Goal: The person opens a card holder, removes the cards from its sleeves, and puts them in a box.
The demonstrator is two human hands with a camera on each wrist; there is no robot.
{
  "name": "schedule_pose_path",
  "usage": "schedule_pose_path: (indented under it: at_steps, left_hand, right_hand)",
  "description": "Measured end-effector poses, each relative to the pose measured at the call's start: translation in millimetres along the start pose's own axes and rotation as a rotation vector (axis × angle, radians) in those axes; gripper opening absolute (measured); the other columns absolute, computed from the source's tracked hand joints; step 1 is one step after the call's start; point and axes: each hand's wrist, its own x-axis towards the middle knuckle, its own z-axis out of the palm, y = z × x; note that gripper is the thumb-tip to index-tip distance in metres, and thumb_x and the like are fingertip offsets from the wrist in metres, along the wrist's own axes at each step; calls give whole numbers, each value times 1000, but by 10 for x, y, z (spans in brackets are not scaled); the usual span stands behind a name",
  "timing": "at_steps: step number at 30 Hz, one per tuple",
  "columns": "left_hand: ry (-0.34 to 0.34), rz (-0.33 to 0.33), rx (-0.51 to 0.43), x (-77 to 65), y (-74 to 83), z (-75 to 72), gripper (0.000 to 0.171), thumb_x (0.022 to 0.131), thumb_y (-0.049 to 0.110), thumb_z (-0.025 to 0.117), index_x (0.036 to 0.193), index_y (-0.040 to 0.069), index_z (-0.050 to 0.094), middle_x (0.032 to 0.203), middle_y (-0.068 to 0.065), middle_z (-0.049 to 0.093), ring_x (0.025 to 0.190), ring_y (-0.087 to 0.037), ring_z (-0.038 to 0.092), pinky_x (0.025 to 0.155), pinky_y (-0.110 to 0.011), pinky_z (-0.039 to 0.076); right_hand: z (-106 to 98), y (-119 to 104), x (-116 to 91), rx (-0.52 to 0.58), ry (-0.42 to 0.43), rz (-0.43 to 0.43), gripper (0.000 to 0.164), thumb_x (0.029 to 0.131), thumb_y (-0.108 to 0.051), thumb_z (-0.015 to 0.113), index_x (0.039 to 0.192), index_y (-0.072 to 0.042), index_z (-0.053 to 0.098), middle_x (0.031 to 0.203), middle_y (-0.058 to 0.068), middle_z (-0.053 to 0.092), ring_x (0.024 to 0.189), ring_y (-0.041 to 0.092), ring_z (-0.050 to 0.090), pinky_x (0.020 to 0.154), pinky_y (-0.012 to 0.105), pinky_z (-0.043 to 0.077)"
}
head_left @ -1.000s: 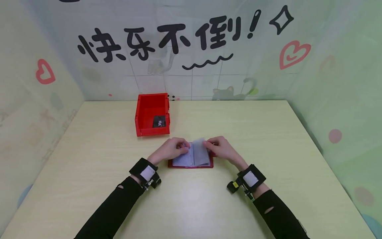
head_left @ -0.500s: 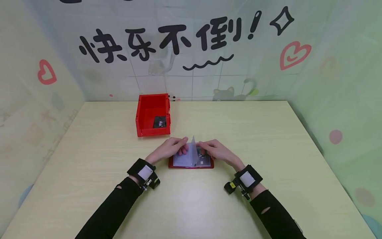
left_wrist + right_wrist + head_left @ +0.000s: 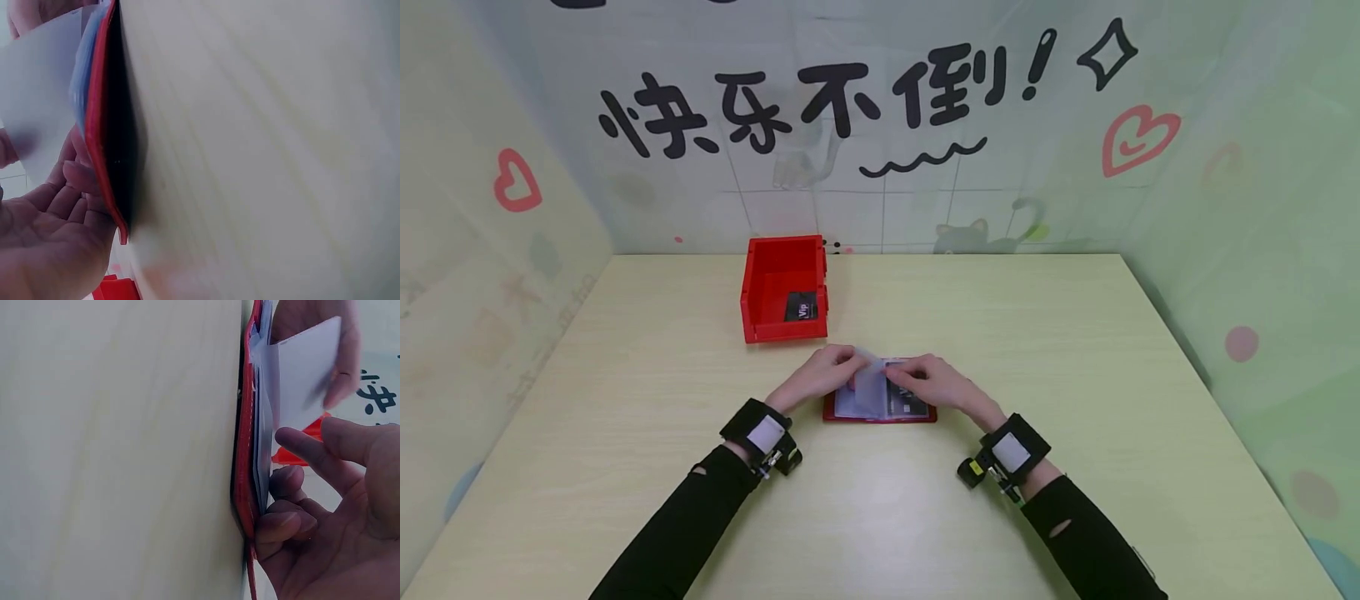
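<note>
A red card holder point(image 3: 829, 414) lies spread on the table, its translucent sleeves standing between the hands. My left hand point(image 3: 824, 375) is at its left side, thumb and forefinger pinching the upper corner of one lifted sleeve point(image 3: 871, 392). In the left wrist view, that hand's other fingers point(image 3: 81, 178) curl against the cover's edge. My right hand point(image 3: 936, 382) is at the right side; in the right wrist view, its lower fingertips point(image 3: 281, 525) hold the edge of the cover and sleeves, thumb and forefinger near the lifted sleeve. A dark card point(image 3: 910, 405) shows in the right-hand sleeve.
Behind the holder, slightly left, stands a red bin point(image 3: 782, 332) with a black card marked "Vip" point(image 3: 801, 306) inside. The pale wooden table point(image 3: 880, 517) meets printed cloth walls point(image 3: 715, 192) at the back and both sides.
The sleeve that stood at the right by my right hand has turned over leftward, into my left hand's pinch. A dark card came into view beneath it. My right hand moved slightly left.
</note>
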Motion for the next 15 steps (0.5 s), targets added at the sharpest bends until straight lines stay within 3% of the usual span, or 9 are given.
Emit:
schedule_pose_path:
  at_steps: [3,7,11,15]
  left_hand:
    - [16,6,36,0,-13,0,27,102,28,53,100,4,64,82,-7,56,80,-19,54,70,-27,42]
    - [43,-16,62,-2,-8,14,26,100,25,59,108,1,65,98,-13,65,90,-23,59,81,-33,51]
    - [68,-63,49,-13,7,33,36,98,23,63,125,-1,60,119,-19,65,103,-28,61,93,-41,54]
    - [90,-85,8,-27,12,44,43,97,20,67,134,4,53,107,-17,62,94,-25,58,79,-33,52]
  right_hand:
    - [-13,19,-12,-2,-8,-7,32,104,-26,53,122,-7,73,89,7,59,74,12,45,67,25,36]
    - [-46,95,-48,27,9,-7,30,101,-21,59,126,-8,71,103,9,66,76,11,48,68,23,39]
    - [-89,189,-94,14,61,7,34,95,-17,69,127,-6,70,83,5,60,71,12,48,61,21,38]
    - [-152,231,-129,-21,100,53,55,87,-17,78,138,-3,59,76,1,55,70,13,49,58,22,37]
